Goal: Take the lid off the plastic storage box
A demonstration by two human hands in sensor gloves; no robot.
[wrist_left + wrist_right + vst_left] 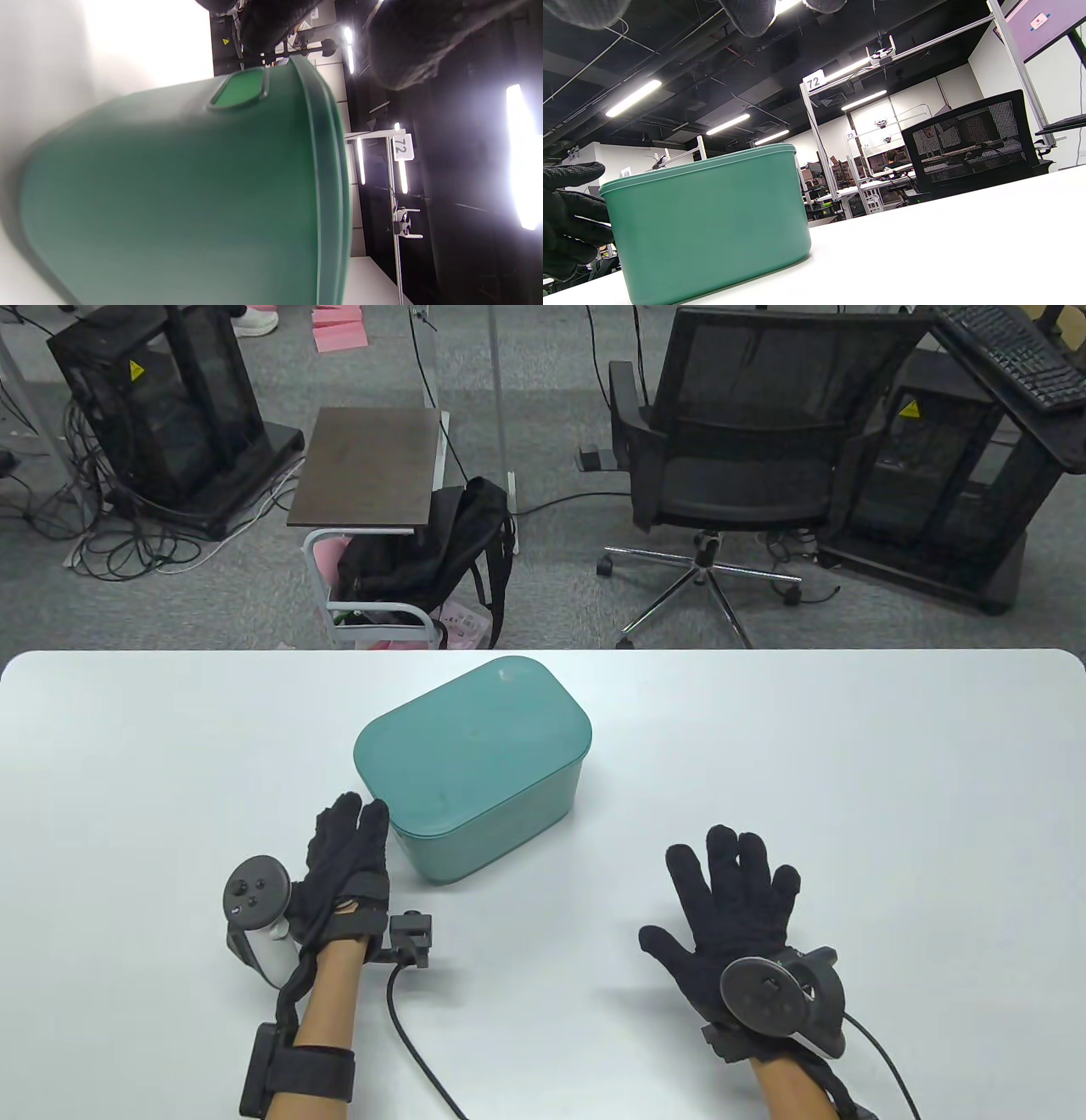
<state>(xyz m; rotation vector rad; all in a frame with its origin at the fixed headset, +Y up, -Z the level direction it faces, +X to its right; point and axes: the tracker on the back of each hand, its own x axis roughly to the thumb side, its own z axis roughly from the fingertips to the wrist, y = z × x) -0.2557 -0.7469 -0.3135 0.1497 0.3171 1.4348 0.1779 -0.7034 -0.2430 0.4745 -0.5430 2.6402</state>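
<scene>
At the lower left of the table view, the left hand point(344, 857) has its fingers stretched out and together, the tips touching the near corner of the lid point(471, 742); it grips nothing. At the lower right the right hand point(734, 903) lies spread, well apart from the box point(501, 831), which stands closed at the centre. I think the right hand should steady the wall while the left fingertips hook under the lid edge and lift it slowly.

White table point(848, 746); teal lidded storage box point(488, 806) stands on it, left of centre.

lid point(472, 736) on box point(496, 823), hands flanking
</scene>
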